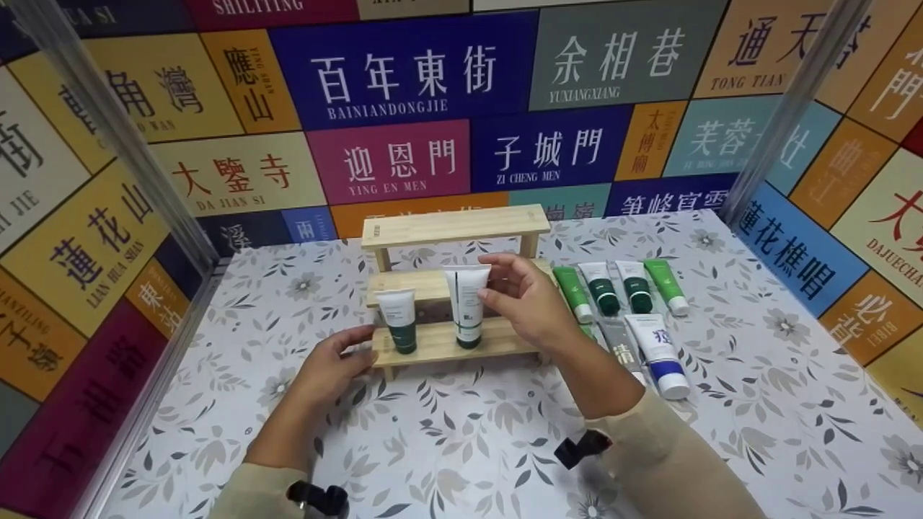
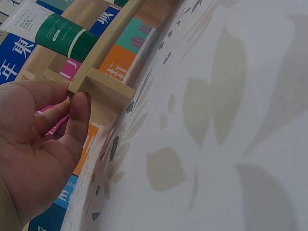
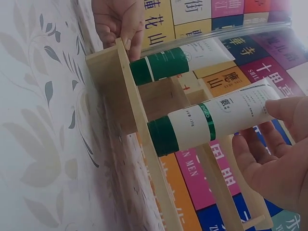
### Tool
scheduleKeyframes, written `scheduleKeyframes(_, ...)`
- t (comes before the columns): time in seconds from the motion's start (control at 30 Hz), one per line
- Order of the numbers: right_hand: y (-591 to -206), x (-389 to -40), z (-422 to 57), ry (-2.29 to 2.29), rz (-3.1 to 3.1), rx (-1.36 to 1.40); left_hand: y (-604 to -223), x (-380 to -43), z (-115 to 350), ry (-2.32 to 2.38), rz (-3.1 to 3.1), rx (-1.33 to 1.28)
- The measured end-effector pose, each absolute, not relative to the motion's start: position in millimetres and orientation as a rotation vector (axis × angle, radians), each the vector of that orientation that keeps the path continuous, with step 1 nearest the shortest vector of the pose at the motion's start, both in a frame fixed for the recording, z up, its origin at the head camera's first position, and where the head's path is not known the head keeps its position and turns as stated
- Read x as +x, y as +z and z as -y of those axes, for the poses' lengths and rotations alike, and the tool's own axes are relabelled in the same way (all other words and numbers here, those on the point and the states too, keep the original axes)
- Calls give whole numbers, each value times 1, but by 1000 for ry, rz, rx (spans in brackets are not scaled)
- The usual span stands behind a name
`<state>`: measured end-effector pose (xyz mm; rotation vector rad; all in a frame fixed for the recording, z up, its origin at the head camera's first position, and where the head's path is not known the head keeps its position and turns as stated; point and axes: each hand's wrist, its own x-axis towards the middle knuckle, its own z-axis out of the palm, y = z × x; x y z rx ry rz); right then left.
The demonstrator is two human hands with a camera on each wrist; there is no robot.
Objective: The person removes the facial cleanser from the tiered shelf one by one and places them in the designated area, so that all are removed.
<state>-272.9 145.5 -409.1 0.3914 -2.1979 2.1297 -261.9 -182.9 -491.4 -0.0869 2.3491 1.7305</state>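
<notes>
A three-tier wooden stand [image 1: 454, 229] stands on the table. On its lowest step, two tubes stand cap down: a shorter white and green tube [image 1: 398, 317] at the left and a taller white tube with a green cap [image 1: 469, 306] near the middle. My left hand [image 1: 339, 355] pinches the left end of that lowest step; the left wrist view shows thumb and finger at the board's corner [image 2: 79, 86]. My right hand [image 1: 525, 299] holds the taller tube near its flat top end, thumb [image 3: 284, 110] on its side and the other fingers curled beside it.
Right of the stand lie several more tubes: green ones [image 1: 665, 287], white and dark green ones [image 1: 600, 288], a grey one [image 1: 619, 342] and a white one with a blue cap [image 1: 657, 355]. Printed panels [image 1: 404, 65] wall the flower-patterned table [image 1: 433, 447] at the back and sides.
</notes>
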Motion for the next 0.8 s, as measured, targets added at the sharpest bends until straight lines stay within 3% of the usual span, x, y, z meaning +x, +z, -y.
scheduleKeyframes(0.8,-408,-264,-186,2087,2175,335,-488,-261,183,1704,-2342,-118)
